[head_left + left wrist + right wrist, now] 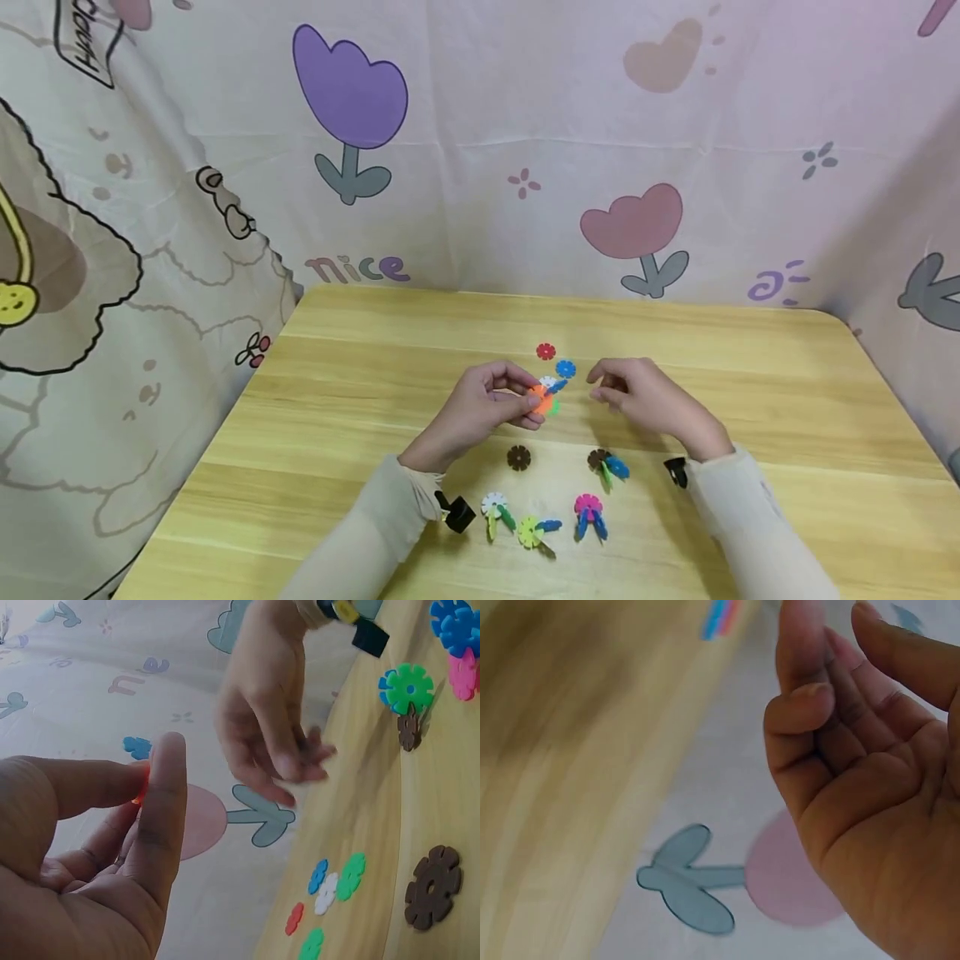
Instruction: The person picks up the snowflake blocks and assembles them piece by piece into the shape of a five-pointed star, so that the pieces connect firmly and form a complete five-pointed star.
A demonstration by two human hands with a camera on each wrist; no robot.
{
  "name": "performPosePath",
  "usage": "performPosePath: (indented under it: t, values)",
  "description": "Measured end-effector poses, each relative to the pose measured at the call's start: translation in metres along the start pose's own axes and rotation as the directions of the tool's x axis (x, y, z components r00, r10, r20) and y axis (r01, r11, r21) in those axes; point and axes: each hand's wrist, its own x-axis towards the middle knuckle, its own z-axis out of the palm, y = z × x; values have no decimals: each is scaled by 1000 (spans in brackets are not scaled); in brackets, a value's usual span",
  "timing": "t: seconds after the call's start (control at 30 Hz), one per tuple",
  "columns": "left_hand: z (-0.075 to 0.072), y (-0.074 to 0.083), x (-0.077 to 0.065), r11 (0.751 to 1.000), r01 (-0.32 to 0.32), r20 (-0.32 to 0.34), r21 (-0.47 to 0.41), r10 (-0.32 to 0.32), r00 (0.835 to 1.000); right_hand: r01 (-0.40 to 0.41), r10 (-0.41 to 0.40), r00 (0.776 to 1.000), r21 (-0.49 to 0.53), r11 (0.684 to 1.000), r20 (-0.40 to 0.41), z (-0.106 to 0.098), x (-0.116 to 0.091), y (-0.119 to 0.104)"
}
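The orange disc (540, 402) is pinched between the thumb and fingers of the left hand (491, 402), above the counter (337, 400), with a blue piece (558, 386) jutting from it towards 2 o'clock in the head view. It looks like thin moulded plastic: I would expect it to be light, stiff and unlikely to break, though its smooth faces may slip a little. The best hold is probably flat across the faces at the 9 o'clock edge, as here, leaving the rim on the far side free; squeezing or knocking the blue piece could twist it loose.

The right hand (641, 400) hovers at 3 o'clock, apart from the disc, its fingers bent around nothing.

Taking the orange disc as the clock's centre, a red disc (546, 352) lies at 12 and a loose blue disc (566, 368) at 1. A loose brown disc (519, 457) sits at 7; its notched rim shows clearly in the left wrist view. Farther out are joined clusters: brown-centred (598, 459) between 4 and 5, pink-centred (588, 506) at 5, yellow-green-centred (528, 532) at 6 and white-centred (494, 503) at 7.
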Motion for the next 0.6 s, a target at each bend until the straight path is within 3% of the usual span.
performPosePath:
  t: [0.23, 0.6]
  values:
    - [-3, -1, 1, 999, -7, 2, -36, 7, 1000, -14, 40, 992, -202, 979, 122, 8, 45, 15]
    - [-11, 1, 2, 999, -13, -12, -46, 12, 1000, -35, 76, 986, -262, 964, 148, 16, 77, 22]
